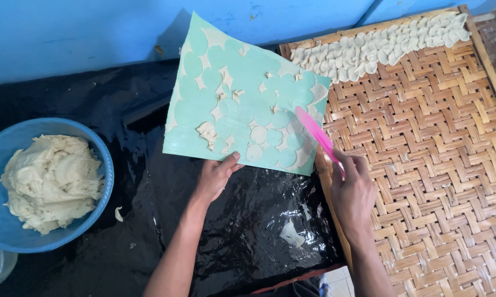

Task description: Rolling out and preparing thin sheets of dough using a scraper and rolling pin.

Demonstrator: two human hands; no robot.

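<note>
A black glossy plastic sheet (248, 220) covers the work surface from its left edge to the middle, wrinkled and flecked with pale scraps; what lies beneath it is hidden. Over the right half lies a large woven bamboo tray (435, 165) with a wooden frame, cut off by the right and bottom borders of the view, and along its far edge sits a band of small pale dough rounds (380, 47) overlapping each other, too crowded to count. Near the middle of the far edge, a mint-green flexible mat (242, 93) is tilted up, its near edge lifted off the black sheet and its right corner over the tray's left frame; thin dough leftovers and a few cut circles cling to it. At the left edge stands a round blue plastic bowl (44, 184), partly cut off, holding a lump of pale cream dough (52, 181). A clear container shows only as a sliver at the bottom left corner. The left hand (215, 176) pinches the mat's near edge, thumb on top and the other fingers hidden underneath. The right hand (352, 190) has its fingers closed around a pink flat plastic scraper (314, 129), whose blade rests against the mat's right side.
</note>
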